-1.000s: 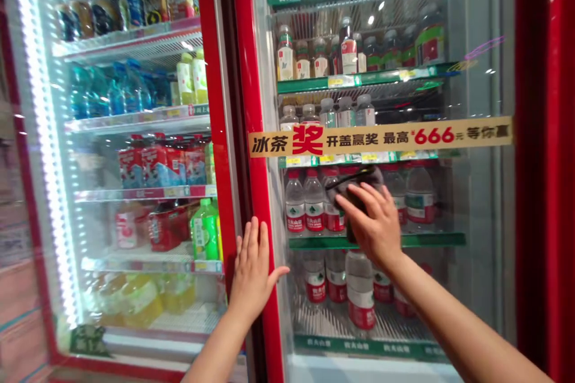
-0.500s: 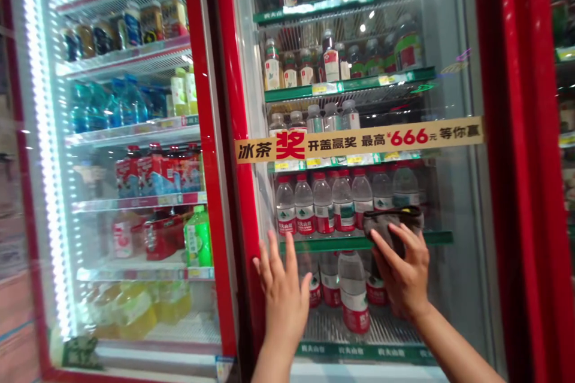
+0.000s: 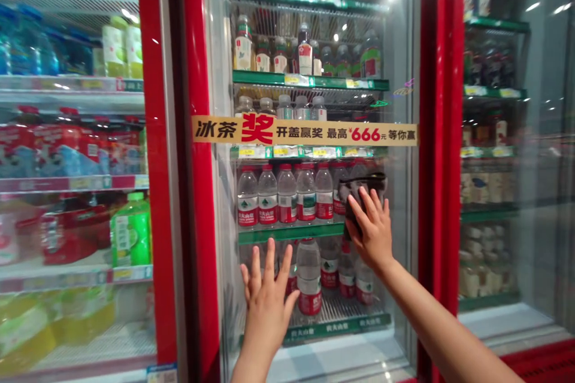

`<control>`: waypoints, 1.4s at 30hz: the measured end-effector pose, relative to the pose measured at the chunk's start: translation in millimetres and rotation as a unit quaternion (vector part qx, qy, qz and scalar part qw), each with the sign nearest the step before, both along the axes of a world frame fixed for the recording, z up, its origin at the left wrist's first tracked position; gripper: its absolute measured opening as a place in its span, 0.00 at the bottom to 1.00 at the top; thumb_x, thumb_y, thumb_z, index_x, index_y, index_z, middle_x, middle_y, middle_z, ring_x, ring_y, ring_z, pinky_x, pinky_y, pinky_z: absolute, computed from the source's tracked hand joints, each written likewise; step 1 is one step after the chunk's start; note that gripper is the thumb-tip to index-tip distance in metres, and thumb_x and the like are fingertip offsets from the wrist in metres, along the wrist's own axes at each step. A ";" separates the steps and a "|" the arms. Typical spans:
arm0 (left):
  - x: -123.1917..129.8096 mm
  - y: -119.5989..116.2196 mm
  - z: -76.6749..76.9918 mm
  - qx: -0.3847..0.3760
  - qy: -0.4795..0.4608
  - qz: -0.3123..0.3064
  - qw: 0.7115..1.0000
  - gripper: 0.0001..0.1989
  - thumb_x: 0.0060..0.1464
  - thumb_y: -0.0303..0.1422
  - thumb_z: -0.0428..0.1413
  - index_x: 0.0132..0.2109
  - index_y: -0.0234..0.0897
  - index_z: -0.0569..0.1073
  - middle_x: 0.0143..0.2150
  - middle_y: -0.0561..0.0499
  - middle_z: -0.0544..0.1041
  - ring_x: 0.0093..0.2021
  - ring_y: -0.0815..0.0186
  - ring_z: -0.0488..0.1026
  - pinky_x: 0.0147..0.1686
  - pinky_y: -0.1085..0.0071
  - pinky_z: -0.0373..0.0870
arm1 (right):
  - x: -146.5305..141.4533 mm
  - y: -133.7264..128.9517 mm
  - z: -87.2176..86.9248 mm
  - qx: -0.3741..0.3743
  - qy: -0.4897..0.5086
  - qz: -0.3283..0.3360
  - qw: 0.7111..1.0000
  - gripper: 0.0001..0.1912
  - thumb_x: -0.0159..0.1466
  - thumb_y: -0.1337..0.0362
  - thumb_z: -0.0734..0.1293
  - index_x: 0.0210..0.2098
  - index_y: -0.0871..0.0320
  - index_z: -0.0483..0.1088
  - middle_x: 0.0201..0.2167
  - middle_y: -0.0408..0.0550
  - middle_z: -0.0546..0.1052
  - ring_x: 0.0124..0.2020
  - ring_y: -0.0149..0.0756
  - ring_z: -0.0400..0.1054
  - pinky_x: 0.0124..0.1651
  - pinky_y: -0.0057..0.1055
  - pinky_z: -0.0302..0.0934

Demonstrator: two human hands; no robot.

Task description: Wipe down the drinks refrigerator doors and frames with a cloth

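Note:
My left hand (image 3: 267, 308) is open, its fingers spread and pointing upward, against or just in front of the glass door (image 3: 402, 191) of a red-framed drinks fridge. Under the fingers of my right hand (image 3: 376, 233) is a dark grey cloth (image 3: 348, 192) with a black edge, held flat to the glass. That hand covers part of the cloth. Behind the glass, red-capped water bottles (image 3: 268, 194) line a green-edged shelf, and a single water bottle (image 3: 309, 281) stands forward on the bottom shelf between my hands.
Across the door runs a yellow printed strip (image 3: 309, 133), above both hands. A red door frame (image 3: 197, 191) borders the glass on the left. Another fridge with red drink packs (image 3: 74, 143) is at the left, and a further fridge with stocked shelves (image 3: 489, 215) at the right.
My view has turned to the right, bringing the right-hand fridge further into view. My left hand's fingers have spread wider. My right hand remains on the cloth, its fingers now flatter and pointing up-left.

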State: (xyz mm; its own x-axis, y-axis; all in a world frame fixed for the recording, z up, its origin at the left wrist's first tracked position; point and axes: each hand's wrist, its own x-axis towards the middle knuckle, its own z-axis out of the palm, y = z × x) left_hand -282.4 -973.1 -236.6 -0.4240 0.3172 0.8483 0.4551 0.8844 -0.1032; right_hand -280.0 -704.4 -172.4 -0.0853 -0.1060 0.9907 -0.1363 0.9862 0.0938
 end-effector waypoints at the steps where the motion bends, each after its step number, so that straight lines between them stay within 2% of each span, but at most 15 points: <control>1: -0.7 1.6 -0.9 0.004 -0.003 -0.003 1.000 0.51 0.54 0.33 0.65 0.75 0.54 0.42 0.78 0.45 0.39 0.76 0.41 0.37 0.67 0.33 0.50 | 3.2 -0.6 -15.6 0.006 -0.016 -0.009 1.000 0.38 0.69 0.61 0.65 0.74 0.47 0.47 0.74 0.54 0.52 0.75 0.57 0.43 0.71 0.66 0.42; 4: -1.5 5.0 -2.6 0.009 -0.007 -0.008 1.000 0.51 0.53 0.34 0.65 0.74 0.55 0.43 0.78 0.45 0.38 0.76 0.40 0.37 0.67 0.33 0.50 | 7.6 -7.5 -40.9 0.141 -0.080 -0.007 0.987 0.38 0.68 0.60 0.66 0.74 0.44 0.49 0.74 0.50 0.52 0.75 0.54 0.44 0.72 0.64 0.37; 8: -4.2 4.9 -3.3 0.007 -0.007 -0.008 1.000 0.49 0.56 0.34 0.63 0.74 0.55 0.43 0.78 0.46 0.38 0.76 0.41 0.36 0.68 0.33 0.48 | 5.7 2.9 -4.0 0.274 -0.114 -0.006 0.955 0.33 0.68 0.61 0.66 0.70 0.38 0.55 0.71 0.41 0.61 0.74 0.45 0.49 0.75 0.57 0.31; 10: -6.8 4.7 -3.8 0.007 -0.006 -0.010 1.000 0.48 0.57 0.34 0.63 0.74 0.55 0.43 0.78 0.46 0.37 0.76 0.40 0.35 0.67 0.32 0.47 | 6.3 22.2 17.1 0.230 -0.105 -0.030 0.967 0.33 0.69 0.62 0.66 0.70 0.38 0.56 0.72 0.42 0.60 0.74 0.46 0.49 0.75 0.57 0.34; 12: -9.1 4.9 -3.9 0.011 -0.006 -0.015 1.000 0.48 0.57 0.35 0.63 0.74 0.56 0.43 0.78 0.46 0.36 0.76 0.39 0.35 0.67 0.31 0.47 | 9.4 44.2 19.0 0.138 -0.090 -0.062 0.984 0.35 0.68 0.63 0.66 0.72 0.41 0.53 0.74 0.46 0.55 0.74 0.49 0.46 0.74 0.58 0.41; 16: -10.2 6.0 -3.2 0.017 -0.013 -0.031 0.999 0.50 0.56 0.36 0.64 0.74 0.57 0.41 0.78 0.46 0.35 0.76 0.38 0.34 0.66 0.30 0.45 | 18.0 64.3 -26.0 -0.029 -0.048 -0.097 0.994 0.42 0.68 0.67 0.63 0.75 0.46 0.40 0.77 0.51 0.39 0.76 0.57 0.36 0.69 0.64 0.51; 19: -9.9 5.5 -3.7 0.010 -0.009 -0.042 0.999 0.50 0.57 0.36 0.63 0.74 0.56 0.38 0.78 0.45 0.34 0.76 0.38 0.33 0.66 0.29 0.46 | 18.6 57.0 -43.0 0.012 -0.072 -0.094 0.993 0.45 0.66 0.71 0.64 0.75 0.44 0.40 0.77 0.50 0.37 0.76 0.57 0.35 0.69 0.65 0.50; 23: -11.1 3.1 -5.8 -0.005 -0.004 -0.050 0.999 0.51 0.57 0.35 0.62 0.74 0.57 0.36 0.78 0.46 0.34 0.76 0.37 0.35 0.66 0.30 0.48 | 14.2 59.2 -1.8 0.095 -0.129 -0.103 0.982 0.38 0.66 0.71 0.64 0.72 0.41 0.54 0.76 0.43 0.47 0.76 0.50 0.41 0.74 0.56 0.44; 25: -11.7 2.5 -6.1 -0.007 -0.004 -0.054 0.998 0.51 0.57 0.34 0.63 0.73 0.58 0.36 0.78 0.46 0.33 0.76 0.37 0.35 0.66 0.30 0.48 | 12.8 70.8 20.0 0.056 -0.115 -0.115 0.985 0.36 0.67 0.71 0.62 0.71 0.43 0.55 0.76 0.44 0.48 0.76 0.49 0.40 0.74 0.54 0.44; 27: -12.0 2.7 -5.9 -0.007 -0.002 -0.058 0.998 0.51 0.57 0.35 0.63 0.74 0.58 0.36 0.78 0.46 0.33 0.76 0.37 0.34 0.66 0.30 0.48 | 12.5 83.7 23.9 -0.009 -0.078 -0.116 0.990 0.36 0.68 0.72 0.60 0.73 0.45 0.52 0.76 0.47 0.47 0.76 0.49 0.40 0.72 0.54 0.48; 29: -11.6 3.4 -5.7 -0.006 -0.002 -0.063 0.998 0.51 0.57 0.35 0.63 0.74 0.57 0.36 0.78 0.46 0.33 0.76 0.38 0.33 0.66 0.29 0.47 | 14.0 93.1 6.8 -0.067 -0.044 -0.109 0.991 0.38 0.69 0.73 0.58 0.74 0.45 0.46 0.76 0.49 0.46 0.75 0.49 0.41 0.70 0.55 0.52; 32: -10.3 4.0 -6.0 -0.004 -0.012 -0.069 0.998 0.51 0.57 0.36 0.63 0.74 0.57 0.37 0.78 0.46 0.33 0.76 0.38 0.34 0.66 0.29 0.47 | 23.0 97.3 -41.2 -0.094 -0.047 -0.101 0.989 0.41 0.68 0.75 0.56 0.75 0.44 0.39 0.76 0.52 0.45 0.75 0.51 0.44 0.68 0.57 0.56; 36: -8.6 2.4 -7.2 -0.006 -0.022 -0.072 0.997 0.48 0.59 0.36 0.61 0.74 0.56 0.38 0.78 0.46 0.33 0.76 0.38 0.34 0.66 0.30 0.47 | 49.8 97.7 -79.8 -0.039 -0.065 -0.087 0.993 0.43 0.64 0.79 0.56 0.74 0.43 0.46 0.75 0.49 0.53 0.72 0.46 0.53 0.65 0.50 0.62; 39: -8.1 2.1 -7.7 -0.013 -0.033 -0.060 0.998 0.46 0.60 0.36 0.60 0.73 0.56 0.38 0.78 0.46 0.33 0.76 0.38 0.35 0.66 0.30 0.47 | 68.3 106.8 -57.5 0.028 -0.017 -0.107 0.994 0.39 0.64 0.77 0.60 0.70 0.41 0.58 0.71 0.46 0.60 0.69 0.44 0.57 0.66 0.46 0.60; 42: -8.3 5.0 -8.2 -0.018 -0.052 -0.035 0.998 0.45 0.61 0.36 0.59 0.73 0.55 0.38 0.78 0.44 0.32 0.76 0.39 0.33 0.67 0.32 0.45 | 69.1 123.0 -5.7 0.027 0.050 -0.164 0.985 0.33 0.66 0.75 0.62 0.65 0.40 0.66 0.70 0.46 0.64 0.69 0.44 0.57 0.67 0.46 0.57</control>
State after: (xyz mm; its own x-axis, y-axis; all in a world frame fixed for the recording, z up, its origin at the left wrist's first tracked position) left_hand -290.7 -968.2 -244.8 -0.4843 0.3793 0.7884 0.5264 0.8461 -0.0837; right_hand -210.9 -581.4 -178.1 -0.0269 -0.1424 0.9894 0.2019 0.9686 0.1449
